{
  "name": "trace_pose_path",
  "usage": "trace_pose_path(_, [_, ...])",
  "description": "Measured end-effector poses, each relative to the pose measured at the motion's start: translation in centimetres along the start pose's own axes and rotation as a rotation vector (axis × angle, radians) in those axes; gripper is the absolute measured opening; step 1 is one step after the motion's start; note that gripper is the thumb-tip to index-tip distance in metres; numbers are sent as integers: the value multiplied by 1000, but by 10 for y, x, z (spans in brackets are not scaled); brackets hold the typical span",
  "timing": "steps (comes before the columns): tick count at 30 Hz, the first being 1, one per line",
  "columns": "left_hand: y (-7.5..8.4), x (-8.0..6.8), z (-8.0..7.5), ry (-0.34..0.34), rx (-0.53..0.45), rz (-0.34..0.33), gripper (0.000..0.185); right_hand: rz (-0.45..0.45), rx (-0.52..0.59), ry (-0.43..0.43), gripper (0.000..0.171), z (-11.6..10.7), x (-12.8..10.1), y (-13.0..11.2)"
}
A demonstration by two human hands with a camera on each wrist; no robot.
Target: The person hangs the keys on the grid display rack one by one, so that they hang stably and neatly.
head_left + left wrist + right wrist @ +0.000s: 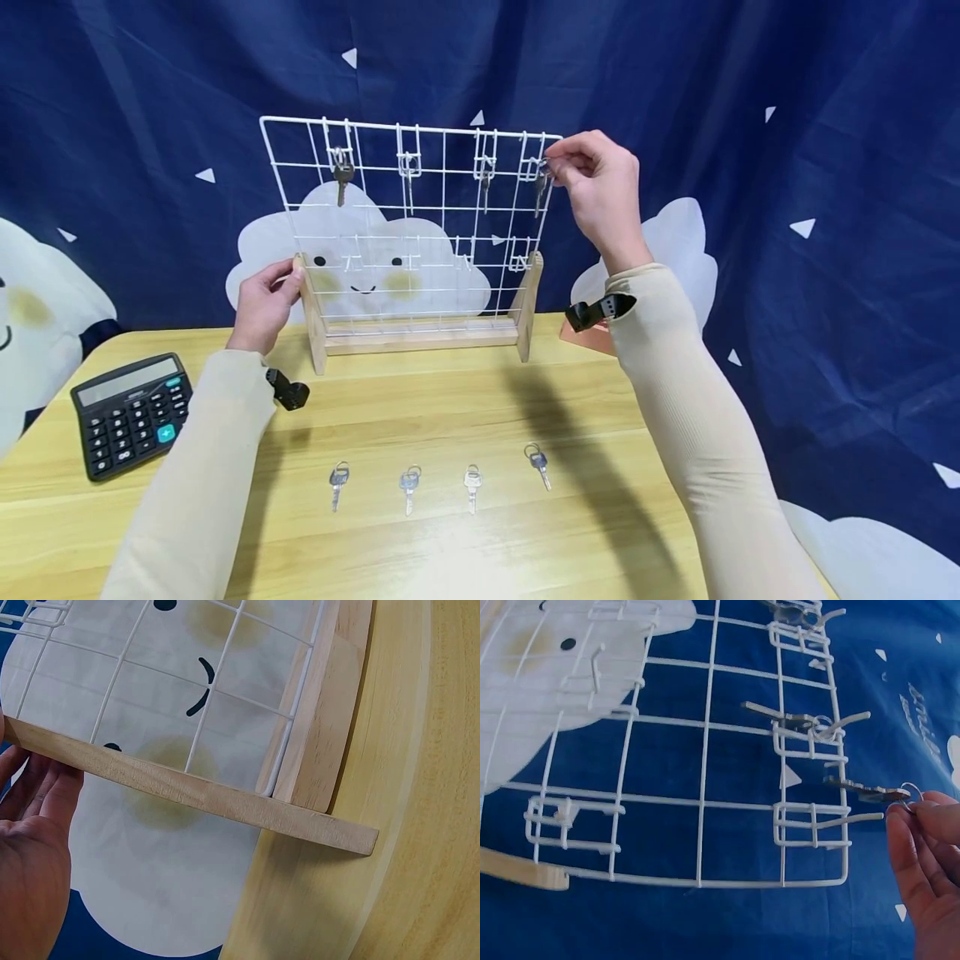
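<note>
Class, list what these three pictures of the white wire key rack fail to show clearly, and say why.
- Right hand: head view, fingers cover the dark key's ring; whether it is on the hook is unclear.
- Black calculator: head view, key labels too small.
- Left hand: left wrist view, cut off by the frame edge.
- Copper-coloured object: head view, behind the right sleeve.

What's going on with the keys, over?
Right hand pinches the key ring at the rack's top right hook. Left hand grips the wooden post. Four keys lie on the table. Nothing blocking.
</note>
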State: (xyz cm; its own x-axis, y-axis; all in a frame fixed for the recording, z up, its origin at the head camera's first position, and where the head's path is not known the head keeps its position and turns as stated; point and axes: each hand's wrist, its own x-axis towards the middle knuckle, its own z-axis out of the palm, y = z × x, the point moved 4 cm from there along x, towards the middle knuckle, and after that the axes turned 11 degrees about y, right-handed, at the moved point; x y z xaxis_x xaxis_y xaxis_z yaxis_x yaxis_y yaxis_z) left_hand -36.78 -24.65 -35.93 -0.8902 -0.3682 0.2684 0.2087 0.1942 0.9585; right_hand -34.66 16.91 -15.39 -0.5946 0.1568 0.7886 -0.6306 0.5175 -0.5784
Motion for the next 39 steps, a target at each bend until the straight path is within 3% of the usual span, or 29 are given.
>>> trace_pose_path(12, [-2,0,-1,3,6,-2,53,73,-59,-12,16,11,6,19])
trace_pose_path(18, [-1,1,-2,4,4,10,53,60,-27,-7,13,15,6,22])
trace_pose_path(24, [-2,2,-1,4,12,0,54,79,-76,-11,11,13,2,26])
trace_pose_path(32, [-2,2,-1,-2,1,-6,56,55,-121,-18,12,4,-12,30])
trace_pose_path(39, [-3,3,0,-24,-1,-19,55,18,-58,-86,9,3,-44,35])
